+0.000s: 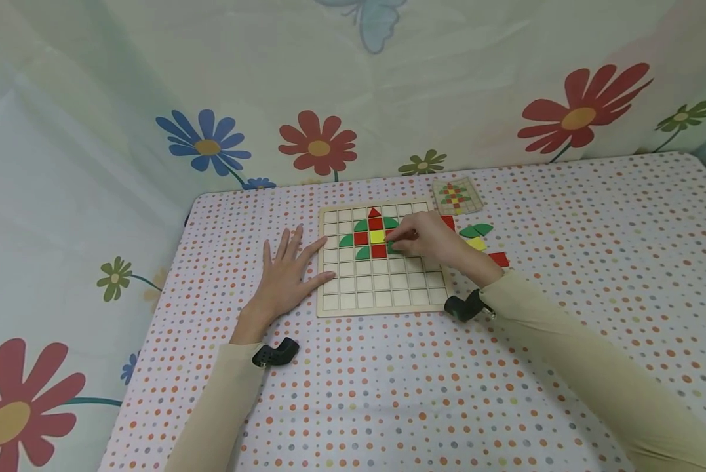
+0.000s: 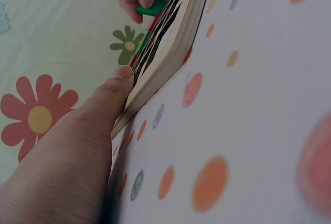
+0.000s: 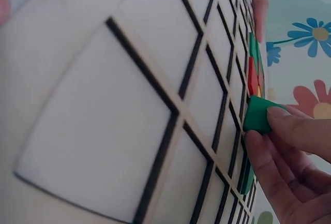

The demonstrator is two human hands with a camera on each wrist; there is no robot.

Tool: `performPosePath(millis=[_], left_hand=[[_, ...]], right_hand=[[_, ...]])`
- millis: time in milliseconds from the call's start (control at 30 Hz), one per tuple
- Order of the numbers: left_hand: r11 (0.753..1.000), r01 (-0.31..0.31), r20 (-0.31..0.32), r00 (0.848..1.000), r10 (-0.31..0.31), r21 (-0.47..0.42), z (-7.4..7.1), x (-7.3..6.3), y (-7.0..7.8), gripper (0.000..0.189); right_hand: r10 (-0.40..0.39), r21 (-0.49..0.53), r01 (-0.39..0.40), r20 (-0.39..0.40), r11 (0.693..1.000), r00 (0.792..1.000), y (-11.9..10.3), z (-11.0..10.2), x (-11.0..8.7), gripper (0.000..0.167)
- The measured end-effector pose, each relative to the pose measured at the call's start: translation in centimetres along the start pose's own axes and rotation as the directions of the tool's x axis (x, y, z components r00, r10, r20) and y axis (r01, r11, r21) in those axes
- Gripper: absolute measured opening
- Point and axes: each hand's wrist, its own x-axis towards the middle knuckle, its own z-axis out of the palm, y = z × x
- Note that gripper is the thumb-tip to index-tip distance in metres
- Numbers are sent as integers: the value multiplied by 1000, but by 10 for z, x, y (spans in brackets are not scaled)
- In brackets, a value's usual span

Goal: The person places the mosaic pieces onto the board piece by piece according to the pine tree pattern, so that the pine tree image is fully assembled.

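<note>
A wooden grid board [image 1: 381, 282] lies on the table, bearing a tree-like pattern of red, green and yellow tiles around a yellow square [image 1: 377, 236]. My right hand [image 1: 438, 241] is over the board's right half. Its thumb and fingertips pinch a green tile [image 3: 257, 115], held close over the cells beside the lowest red square [image 1: 379, 251]. Another green tile [image 3: 247, 177] shows past those fingers in the right wrist view. My left hand [image 1: 284, 278] lies with fingers spread at the board's left edge, thumb and forefinger touching the rim.
Right of the board lie loose tiles: green leaf-shaped pieces [image 1: 476, 230], a yellow one [image 1: 477, 243] and a red one [image 1: 499, 259]. A small pattern card [image 1: 474, 194] sits at the board's far right corner. A flowered cloth [image 1: 447, 85] hangs behind the dotted table.
</note>
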Motion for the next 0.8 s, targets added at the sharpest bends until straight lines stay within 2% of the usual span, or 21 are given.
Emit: performPosePath(millis=[200,333,600,800], left_hand=[[1000,-2,-5,1000,2,-2,0,1,1,79],[1000,0,-2,1000,0,-5,-1,2,1,79],[1000,0,-6,1000,0,6,0,1,0,80],[1000,4,-1,1000,-4,3,1,0,0,80]], right_hand=[[12,-17,-12,5,1000,1000,-2,0,-1,19],[24,-71,-23,18,997,1000,-5,0,0,18],[-50,-217,58,44,974,998,-12,6,4,15],[-18,-233,24,29,972,999,-15,11,2,14]])
